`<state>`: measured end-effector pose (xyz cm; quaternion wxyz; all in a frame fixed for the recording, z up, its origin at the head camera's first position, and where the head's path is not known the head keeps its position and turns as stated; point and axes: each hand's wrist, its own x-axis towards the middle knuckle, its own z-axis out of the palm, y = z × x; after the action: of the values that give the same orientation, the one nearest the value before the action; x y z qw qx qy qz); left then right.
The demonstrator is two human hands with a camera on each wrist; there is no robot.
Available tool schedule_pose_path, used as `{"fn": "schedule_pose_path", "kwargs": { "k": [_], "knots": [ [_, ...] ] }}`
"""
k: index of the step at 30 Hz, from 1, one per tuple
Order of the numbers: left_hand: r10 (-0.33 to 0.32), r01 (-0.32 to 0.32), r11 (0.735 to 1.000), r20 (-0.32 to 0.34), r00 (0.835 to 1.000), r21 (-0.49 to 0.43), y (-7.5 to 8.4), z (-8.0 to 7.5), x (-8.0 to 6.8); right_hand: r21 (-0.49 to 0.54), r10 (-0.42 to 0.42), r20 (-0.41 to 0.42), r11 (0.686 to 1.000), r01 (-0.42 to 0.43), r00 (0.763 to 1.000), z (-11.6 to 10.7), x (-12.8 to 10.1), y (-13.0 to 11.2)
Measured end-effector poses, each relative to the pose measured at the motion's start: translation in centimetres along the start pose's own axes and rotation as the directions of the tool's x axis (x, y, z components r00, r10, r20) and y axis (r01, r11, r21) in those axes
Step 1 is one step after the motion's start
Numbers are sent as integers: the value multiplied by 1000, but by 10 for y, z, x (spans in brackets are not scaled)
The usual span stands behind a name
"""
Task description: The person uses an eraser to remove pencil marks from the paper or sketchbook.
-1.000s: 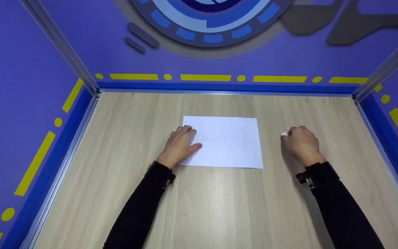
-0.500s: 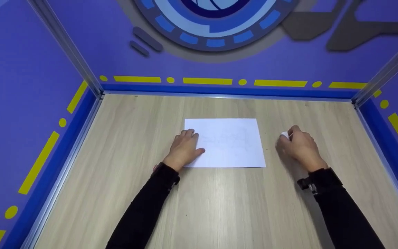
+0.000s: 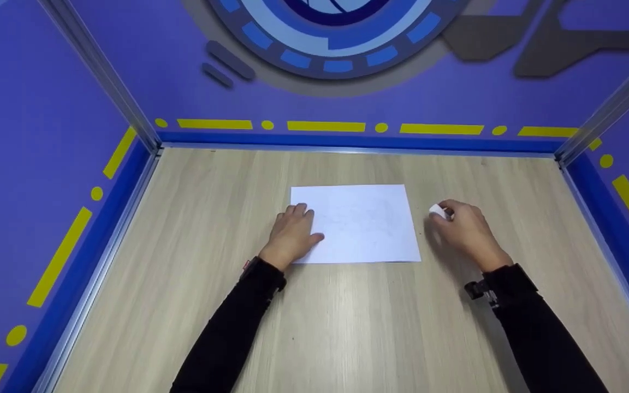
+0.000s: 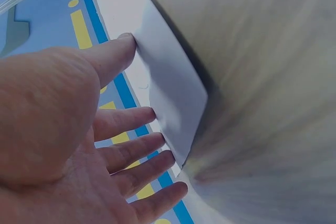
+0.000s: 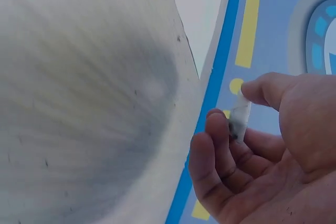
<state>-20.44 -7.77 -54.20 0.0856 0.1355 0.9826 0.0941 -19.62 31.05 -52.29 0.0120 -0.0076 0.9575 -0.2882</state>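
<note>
1. Head view: the white eraser sits pinched at the fingertips of the right hand, just right of the paper sheet; the left hand lies flat on the sheet's left edge
2. Left wrist view: left hand has straight, spread fingers touching the sheet
3. Right wrist view: thumb and curled fingers of the right hand pinch the eraser upright, smudged dark at its lower end

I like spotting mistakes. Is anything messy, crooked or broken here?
Nothing stands out. The white paper sheet lies flat and nearly square on the wooden table; the small white eraser in the right hand has a dark smudge.
</note>
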Motion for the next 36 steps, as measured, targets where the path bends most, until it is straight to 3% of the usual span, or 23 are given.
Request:
{"fn": "schedule_pose_path", "kwargs": {
  "k": [8, 12, 17, 23, 29, 36],
  "knots": [
    [6, -6, 1000, -7, 1000, -8, 0, 0, 0, 77, -51, -30, 996, 53, 998, 12, 8, -7],
    [13, -13, 1000, -5, 1000, -11, 2, 0, 0, 120, -46, 15, 992, 44, 999, 14, 11, -13],
    [27, -27, 1000, -1, 1000, -10, 6, 1, -2, 103, -58, 47, 993, 53, 997, 15, 13, -22],
    [34, -33, 999, -24, 999, 20, 14, 4, -5, 94, 6, 103, 995, -16, 995, 15, 14, -27],
    [85, -81, 995, -60, 995, 66, 27, 7, -10, 125, 94, 186, 985, -118, 978, 18, 13, -26],
    [89, -85, 994, -48, 995, 65, 24, 2, -14, 79, 57, 167, 994, -71, 984, 22, 15, -27]
  ]
}}
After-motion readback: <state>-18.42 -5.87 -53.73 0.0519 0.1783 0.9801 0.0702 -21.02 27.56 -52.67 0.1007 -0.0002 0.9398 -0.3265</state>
